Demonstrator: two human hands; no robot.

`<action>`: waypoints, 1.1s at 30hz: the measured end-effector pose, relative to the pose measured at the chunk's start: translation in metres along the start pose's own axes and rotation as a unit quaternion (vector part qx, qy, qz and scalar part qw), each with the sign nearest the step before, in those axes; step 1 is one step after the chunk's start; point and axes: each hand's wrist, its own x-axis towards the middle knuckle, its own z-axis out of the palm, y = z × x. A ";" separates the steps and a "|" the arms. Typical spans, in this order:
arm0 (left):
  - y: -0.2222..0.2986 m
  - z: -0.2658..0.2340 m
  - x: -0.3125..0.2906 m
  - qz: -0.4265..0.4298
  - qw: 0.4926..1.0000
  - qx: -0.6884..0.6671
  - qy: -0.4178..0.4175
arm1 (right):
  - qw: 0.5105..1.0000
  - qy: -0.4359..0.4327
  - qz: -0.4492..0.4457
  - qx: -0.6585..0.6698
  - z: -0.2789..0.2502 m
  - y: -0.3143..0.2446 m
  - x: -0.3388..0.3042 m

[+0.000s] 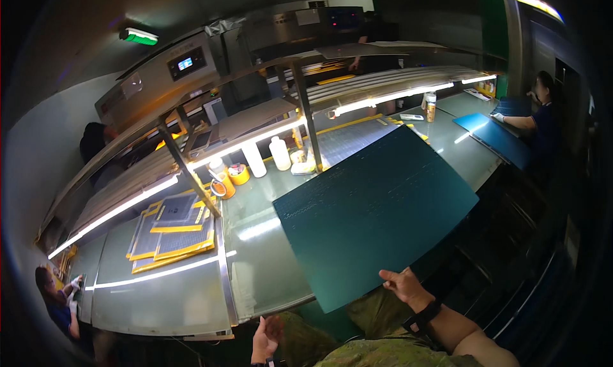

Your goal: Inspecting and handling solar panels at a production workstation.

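Observation:
A large dark teal board (pixel 377 217) with rows of tiny marks lies on the workbench, its near corner jutting past the front edge. My right hand (pixel 407 288) is at the board's near right edge, thumb stretched out over the rim and fingers loosely bent; no grip on the board shows. Lower left, apart from the board, my left hand (pixel 268 336) is in front of the bench edge with thumb raised and fingers loosely curved, holding nothing visible.
Yellow-edged framed sheets (pixel 182 230) are stacked left. Bottles (pixel 280 154) and tape rolls (pixel 222 186) stand under a lit metal shelf (pixel 300 105) crossing the bench. A co-worker (pixel 543 115) handles a blue board (pixel 491 137) at far right; another person (pixel 57 297) works far left.

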 end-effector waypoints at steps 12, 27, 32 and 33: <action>0.016 0.064 -0.069 -0.063 0.970 0.170 -0.165 | 0.897 -0.284 0.301 -0.157 -0.006 0.104 -0.007; 0.014 0.045 -0.071 -0.038 0.954 0.296 -0.040 | 0.975 -0.006 0.153 -0.161 -0.123 0.035 -0.021; 0.015 0.052 -0.075 -0.001 0.954 0.297 -0.035 | 0.981 0.004 0.144 -0.131 -0.104 0.028 -0.009; 0.017 0.054 -0.077 0.011 0.952 0.305 -0.027 | 0.982 0.004 0.140 -0.123 -0.100 0.028 -0.005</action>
